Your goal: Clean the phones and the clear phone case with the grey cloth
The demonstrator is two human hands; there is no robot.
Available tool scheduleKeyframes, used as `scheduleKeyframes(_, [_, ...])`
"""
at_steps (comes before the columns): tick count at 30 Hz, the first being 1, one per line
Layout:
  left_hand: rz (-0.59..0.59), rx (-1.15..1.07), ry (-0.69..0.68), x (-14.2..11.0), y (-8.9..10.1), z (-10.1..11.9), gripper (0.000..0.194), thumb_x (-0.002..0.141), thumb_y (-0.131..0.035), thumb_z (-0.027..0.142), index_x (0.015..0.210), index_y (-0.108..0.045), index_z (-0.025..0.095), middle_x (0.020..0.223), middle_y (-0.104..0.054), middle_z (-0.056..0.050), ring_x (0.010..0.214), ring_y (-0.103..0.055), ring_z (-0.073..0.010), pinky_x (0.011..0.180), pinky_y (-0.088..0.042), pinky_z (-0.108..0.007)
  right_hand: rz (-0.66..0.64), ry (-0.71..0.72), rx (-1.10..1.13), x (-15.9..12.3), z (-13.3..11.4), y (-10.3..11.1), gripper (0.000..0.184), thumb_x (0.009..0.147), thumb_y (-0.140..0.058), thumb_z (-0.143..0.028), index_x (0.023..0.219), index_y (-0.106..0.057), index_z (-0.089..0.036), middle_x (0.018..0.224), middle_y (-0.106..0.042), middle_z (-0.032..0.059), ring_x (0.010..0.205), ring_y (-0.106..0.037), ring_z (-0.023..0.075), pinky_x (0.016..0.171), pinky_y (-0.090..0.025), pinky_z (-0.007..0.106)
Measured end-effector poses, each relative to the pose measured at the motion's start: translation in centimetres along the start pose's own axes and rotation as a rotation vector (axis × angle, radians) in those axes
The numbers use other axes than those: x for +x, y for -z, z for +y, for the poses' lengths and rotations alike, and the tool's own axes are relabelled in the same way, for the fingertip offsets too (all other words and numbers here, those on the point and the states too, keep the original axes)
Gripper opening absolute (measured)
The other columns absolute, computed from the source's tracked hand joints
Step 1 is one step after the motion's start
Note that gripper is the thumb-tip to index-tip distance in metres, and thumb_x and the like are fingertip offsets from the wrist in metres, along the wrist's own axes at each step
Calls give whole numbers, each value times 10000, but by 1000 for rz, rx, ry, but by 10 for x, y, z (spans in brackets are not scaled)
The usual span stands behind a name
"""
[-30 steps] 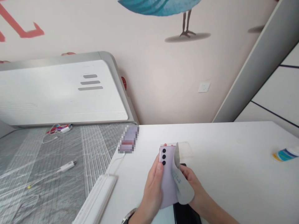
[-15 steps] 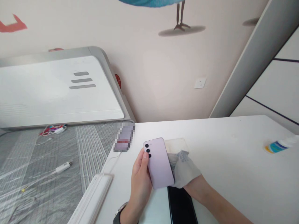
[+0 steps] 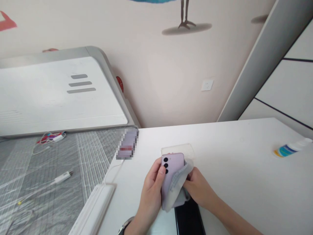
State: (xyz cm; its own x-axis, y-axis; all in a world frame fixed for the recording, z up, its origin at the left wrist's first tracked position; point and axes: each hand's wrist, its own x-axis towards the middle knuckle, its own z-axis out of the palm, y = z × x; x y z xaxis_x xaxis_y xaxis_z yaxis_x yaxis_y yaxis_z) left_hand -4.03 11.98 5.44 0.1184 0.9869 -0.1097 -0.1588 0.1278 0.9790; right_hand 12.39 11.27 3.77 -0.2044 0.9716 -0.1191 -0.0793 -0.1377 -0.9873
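My left hand grips a lilac smartphone by its edge, with the back and its three black camera lenses facing up. My right hand presses a grey cloth against the lower part of the phone's back, hiding much of it. Just behind the phone, a transparent plastic piece lies on the white table. Under and near my hands lies a flat black device, partly hidden by the cloth and hands.
A pixelated object lies at the table's far left corner, with a white cable leading to a white power strip along the left edge. A small bottle lies at the right. Beyond the left edge is a grey mat with cables.
The cloth has moved from beside the phone onto its back, and my right hand has come in against the phone. The phone has turned more upright, and the view has shifted slightly.
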Motion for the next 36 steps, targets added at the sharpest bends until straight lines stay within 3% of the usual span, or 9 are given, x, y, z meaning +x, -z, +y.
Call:
scheduleKeyframes(4, [9, -45, 63, -3, -6, 3, 481, 947, -643, 514, 1358, -624, 265, 1340, -692, -65, 1235, -636, -264, 1044, -488, -354, 132, 3, -45, -3, 2, 1, 447, 955, -580, -554, 760, -743, -186, 780, -737, 63, 772, -666, 241, 742, -528, 344])
scheduleKeyframes(9, [178, -52, 144, -2, -6, 0, 533, 890, -679, 591, 1298, -681, 249, 1399, -666, -65, 1250, -633, -275, 1010, -523, -330, 9, 44, 318, -2, 6, -9, 398, 869, -758, -510, 1141, -721, -221, 1023, -764, 63, 949, -691, 246, 906, -528, 377])
scheduleKeyframes(14, [79, -33, 81, -3, -9, 4, 470, 928, -640, 557, 1284, -695, 255, 1408, -666, -52, 1262, -631, -266, 1073, -497, -347, -67, -54, 90, 0, 9, -11, 377, 924, -661, -533, 894, -756, -169, 852, -760, 52, 796, -683, 227, 751, -512, 328])
scheduleKeyframes(17, [246, -19, 96, 1, -6, 7, 445, 922, -652, 549, 1259, -707, 264, 1429, -651, -43, 1324, -586, -268, 1141, -445, -379, -90, -78, -8, -9, 5, -14, 385, 986, -576, -467, 813, -745, -167, 821, -748, 56, 785, -670, 229, 708, -481, 316])
scheduleKeyframes(20, [427, -58, 135, 7, -2, 9, 412, 920, -667, 523, 1250, -705, 278, 1451, -633, -25, 1382, -537, -270, 1198, -386, -421, -121, -34, -94, -19, -4, -17, 270, 993, -589, -419, 1074, -741, -211, 996, -747, 59, 983, -672, 262, 875, -496, 355])
scheduleKeyframes(23, [420, -108, 123, 11, 0, 9, 377, 926, -666, 509, 1220, -714, 276, 1433, -647, -15, 1386, -535, -268, 1208, -376, -427, -115, 25, -19, -21, -8, -13, 357, 1009, -563, -427, 1306, -658, -254, 1247, -685, 74, 1262, -562, 284, 1121, -385, 423])
scheduleKeyframes(26, [434, -137, 127, 10, 1, 7, 360, 920, -682, 505, 1201, -718, 283, 1441, -641, -7, 1403, -518, -248, 1222, -354, -403, -114, 107, 219, -15, 0, -8, 378, 1030, -492, -388, 1360, -619, -257, 1394, -610, 56, 1367, -476, 260, 1206, -289, 431])
scheduleKeyframes(31, [293, -168, 137, 8, 1, 6, 464, 917, -662, 553, 1260, -685, 241, 1415, -657, -52, 1361, -555, -289, 1187, -393, -447, -42, 20, 541, -6, 16, -12, 391, 974, -556, -328, 1353, -606, -248, 1258, -686, 54, 1142, -625, 237, 943, -508, 372])
scheduleKeyframes(36, [341, -230, 158, 7, -1, 6, 503, 904, -685, 547, 1326, -642, 277, 1459, -622, -28, 1412, -502, -272, 1200, -372, -419, -14, -61, 656, -7, 12, -18, 464, 895, -739, -342, 1318, -562, -271, 1085, -736, 24, 944, -679, 176, 818, -516, 292])
